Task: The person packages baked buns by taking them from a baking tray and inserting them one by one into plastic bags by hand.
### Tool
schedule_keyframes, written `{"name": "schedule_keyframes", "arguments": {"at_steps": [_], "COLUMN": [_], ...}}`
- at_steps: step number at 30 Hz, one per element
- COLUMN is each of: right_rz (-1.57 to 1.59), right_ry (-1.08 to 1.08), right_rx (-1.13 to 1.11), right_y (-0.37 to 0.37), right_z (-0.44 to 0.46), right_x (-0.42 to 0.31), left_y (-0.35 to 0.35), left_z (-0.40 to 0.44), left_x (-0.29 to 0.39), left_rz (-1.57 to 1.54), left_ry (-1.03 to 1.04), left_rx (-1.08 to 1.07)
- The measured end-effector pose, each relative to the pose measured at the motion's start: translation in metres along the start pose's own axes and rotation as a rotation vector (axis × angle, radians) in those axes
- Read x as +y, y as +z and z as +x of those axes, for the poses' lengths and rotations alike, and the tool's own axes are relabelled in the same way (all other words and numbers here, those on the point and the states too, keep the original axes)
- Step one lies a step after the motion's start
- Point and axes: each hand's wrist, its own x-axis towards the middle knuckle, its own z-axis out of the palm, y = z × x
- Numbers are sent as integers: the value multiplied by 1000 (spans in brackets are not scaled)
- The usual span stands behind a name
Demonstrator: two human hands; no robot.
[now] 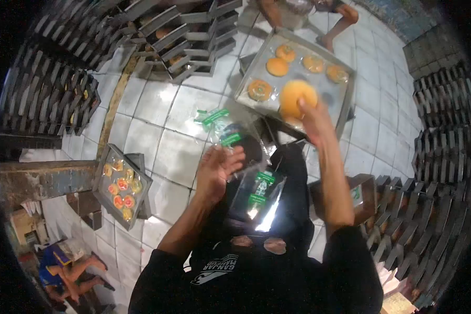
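My right hand (317, 123) grips a round golden bun (297, 98), thumb on top, above a metal tray (244, 98). In the tray lie several buns, such as a bare one (277, 67) and one in clear wrapping (259, 90). My left hand (218, 168) has its fingers curled at the lower edge of a clear plastic bag (229, 139) with green print. The bag looks puffed out and tilts away from me. A second printed plastic bag (261, 189) lies flat on my lap, shining in the light.
A smaller tray (100, 184) of decorated buns stands on the tiled floor (179, 152) to the left. Stacked trays line both sides. One person (68, 269) sits at lower left; another person's arm (271, 13) shows beyond the bun tray.
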Motion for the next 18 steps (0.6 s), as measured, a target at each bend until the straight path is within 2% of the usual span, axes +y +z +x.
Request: {"name": "schedule_keyframes", "arguments": {"at_steps": [1,2,3,4,5,6,7,9,11,12,15,17,18], "right_rz": [62,43,-66,-365,-682,-878,-934,-1183,-1132,-1112,-1205,-1199,-1151], "right_ry": [37,25,14,-66,-196,-582,-835,-1039,-992,-1019,-1061,-1002,-943], "right_rx": [24,-105,-60,-54,-50,-176,-280,-283,-47,-12,-40,-37,-86], "right_y": [19,47,69,79,93,94,96,81,72,78,96,103,110], "right_z": [-37,-78,-115,-143,-171,-182,-190,-189,-189,-193,-206,-208,-209], "right_x": [-6,-24,-30,-25,-22,-9,-3,6,16,11,-1,4,9], "left_y": [-1,0,-1,-11,-10,-1,17,44,57,60,59,51,42], "left_z": [3,8,15,33,40,44,37,18,2,-4,-34,-47,-42], "left_x": [2,7,11,-1,-4,-7,-2,-6,-6,-2,3,-2,-6], "left_rz": [-13,-70,-124,-244,-252,-233,-215,-276,-236,-224,-263,-182,-246], "left_ry": [22,23,23,10,30,-1,-35,-42,-18,-104,-153,-162,-157], "left_rx": [-22,-8,10,-21,-30,-22,-14,-88,-138,-148,-270,-226,-234]}}
